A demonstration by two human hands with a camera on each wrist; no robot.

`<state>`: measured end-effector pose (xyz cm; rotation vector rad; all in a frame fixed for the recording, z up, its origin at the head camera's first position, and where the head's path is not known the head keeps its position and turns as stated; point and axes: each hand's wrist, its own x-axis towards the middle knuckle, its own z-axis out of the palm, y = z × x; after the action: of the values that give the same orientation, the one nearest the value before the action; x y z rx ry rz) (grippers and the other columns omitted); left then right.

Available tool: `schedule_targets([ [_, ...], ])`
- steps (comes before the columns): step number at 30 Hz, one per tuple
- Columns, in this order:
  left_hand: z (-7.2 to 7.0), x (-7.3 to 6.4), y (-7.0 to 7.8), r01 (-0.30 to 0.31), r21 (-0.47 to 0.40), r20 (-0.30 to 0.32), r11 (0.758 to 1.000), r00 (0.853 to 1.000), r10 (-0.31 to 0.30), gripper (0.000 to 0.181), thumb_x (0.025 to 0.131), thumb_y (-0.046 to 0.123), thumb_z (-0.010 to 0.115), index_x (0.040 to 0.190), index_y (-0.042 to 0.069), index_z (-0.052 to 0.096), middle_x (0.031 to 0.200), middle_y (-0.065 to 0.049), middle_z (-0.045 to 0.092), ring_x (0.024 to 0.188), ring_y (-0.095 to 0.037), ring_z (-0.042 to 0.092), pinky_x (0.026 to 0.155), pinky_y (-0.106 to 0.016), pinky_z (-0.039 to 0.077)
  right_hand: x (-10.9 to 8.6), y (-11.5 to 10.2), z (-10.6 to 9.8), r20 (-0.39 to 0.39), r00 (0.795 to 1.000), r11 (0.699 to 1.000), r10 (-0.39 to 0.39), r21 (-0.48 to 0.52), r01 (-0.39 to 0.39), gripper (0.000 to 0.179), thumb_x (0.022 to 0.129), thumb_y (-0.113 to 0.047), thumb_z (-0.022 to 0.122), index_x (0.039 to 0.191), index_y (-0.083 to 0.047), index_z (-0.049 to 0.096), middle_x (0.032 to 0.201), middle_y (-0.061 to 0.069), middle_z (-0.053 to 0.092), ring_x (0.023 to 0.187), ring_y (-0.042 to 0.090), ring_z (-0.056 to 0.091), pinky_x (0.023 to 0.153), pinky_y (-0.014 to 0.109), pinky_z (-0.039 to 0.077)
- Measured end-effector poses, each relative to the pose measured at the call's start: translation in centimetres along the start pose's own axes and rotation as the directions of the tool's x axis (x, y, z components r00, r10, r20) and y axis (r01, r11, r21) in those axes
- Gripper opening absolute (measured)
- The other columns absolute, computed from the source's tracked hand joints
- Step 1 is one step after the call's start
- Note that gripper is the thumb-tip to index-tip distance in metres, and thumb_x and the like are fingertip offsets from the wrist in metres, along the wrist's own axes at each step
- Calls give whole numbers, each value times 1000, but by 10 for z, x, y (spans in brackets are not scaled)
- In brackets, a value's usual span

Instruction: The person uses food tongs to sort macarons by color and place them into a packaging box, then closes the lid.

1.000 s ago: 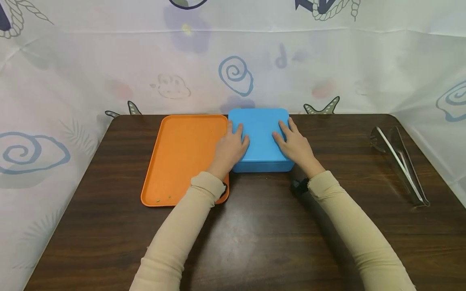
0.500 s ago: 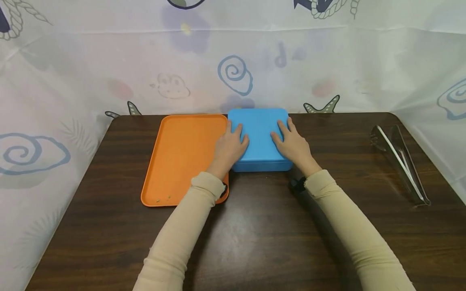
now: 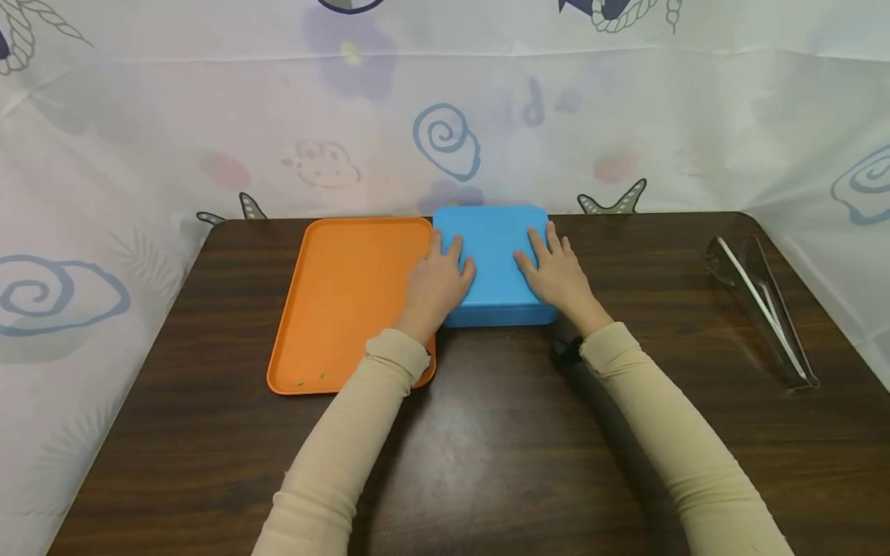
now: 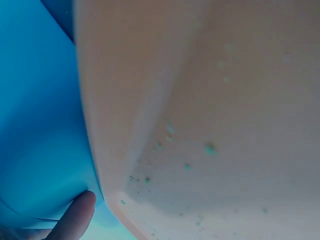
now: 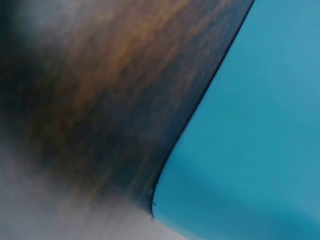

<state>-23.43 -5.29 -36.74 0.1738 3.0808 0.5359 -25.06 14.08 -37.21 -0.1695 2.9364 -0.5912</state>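
A blue lidded box (image 3: 490, 259) stands near the table's far edge. On its left side lies my left hand (image 3: 438, 286), fingers spread and pointing forward over the lid's edge. My right hand (image 3: 559, 276) rests on the lid's right side with fingers spread. In the left wrist view a fingertip (image 4: 80, 212) touches the blue side wall of the box. The right wrist view shows only a blue wall of the box (image 5: 240, 125) and dark table. An orange tray (image 3: 348, 301) lies right beside the box, partly under my left forearm, with small green bits on it.
Metal tongs (image 3: 765, 313) lie at the right of the dark wooden table (image 3: 487, 463). Behind the table hangs a white patterned cloth (image 3: 487, 100).
The right hand has shifted very slightly left on the box, with its fingers still spread. The left hand stays in place. The view has drifted a little.
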Motion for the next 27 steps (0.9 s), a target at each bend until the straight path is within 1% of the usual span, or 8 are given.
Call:
schedule_targets([
  [7,1,-1,2,-3,16,15,1000,1000,2,55,102,40,29,152,19,29,161,-15,15,108,-35,63,68,-41,56,-2,4,1,-12,1000,1000,3,12,-3,66,101,-50,22,155,-15,7,161,18,-7,147,47,-2,119,60,10],
  [11,4,0,3,-3,22,9,1000,1000,3,55,102,41,28,152,20,29,161,-15,16,97,-32,67,62,-38,54,-2,8,1,-18,1000,1000,-1,28,2,67,101,-51,21,155,-15,6,161,17,-9,147,47,-3,119,60,9],
  [13,6,1,4,3,26,10,1000,1000,-4,55,101,42,27,152,21,29,161,-14,15,100,-31,66,63,-38,54,-3,9,1,-20,1000,999,-5,41,6,67,101,-51,22,155,-14,6,161,17,-10,147,47,-4,119,61,9],
  [15,7,2,5,11,28,16,1000,1000,-11,55,101,42,26,152,22,28,162,-13,14,109,-32,62,69,-40,55,-3,10,1,-23,1000,998,-8,55,9,68,101,-51,22,155,-14,6,161,16,-10,147,46,-5,119,61,8],
  [17,7,2,5,10,42,17,999,1000,-11,55,101,42,26,152,23,28,161,-13,15,125,-34,52,84,-44,54,-3,10,0,-28,1000,997,-13,74,15,68,101,-49,23,155,-12,6,161,17,-10,147,46,-5,119,61,8],
  [21,5,2,7,-6,103,16,995,1000,4,55,102,41,26,152,20,28,160,-15,17,142,-37,30,110,-48,38,-3,12,0,-33,999,992,-30,125,34,68,102,-47,26,155,-10,7,161,19,-9,147,45,-6,119,61,8],
  [23,4,1,7,-17,135,10,991,1000,16,54,102,40,27,152,19,29,160,-16,19,145,-37,25,116,-48,29,-2,14,0,-30,999,988,-45,150,49,68,102,-46,28,155,-8,7,160,20,-9,147,45,-7,119,61,7],
  [27,1,-1,8,-45,146,-20,988,999,49,53,102,37,29,151,16,29,159,-16,22,146,-35,24,118,-47,27,-2,19,-5,-49,996,977,-73,196,82,69,102,-45,30,154,-6,9,160,23,-9,147,46,-7,118,63,5],
])
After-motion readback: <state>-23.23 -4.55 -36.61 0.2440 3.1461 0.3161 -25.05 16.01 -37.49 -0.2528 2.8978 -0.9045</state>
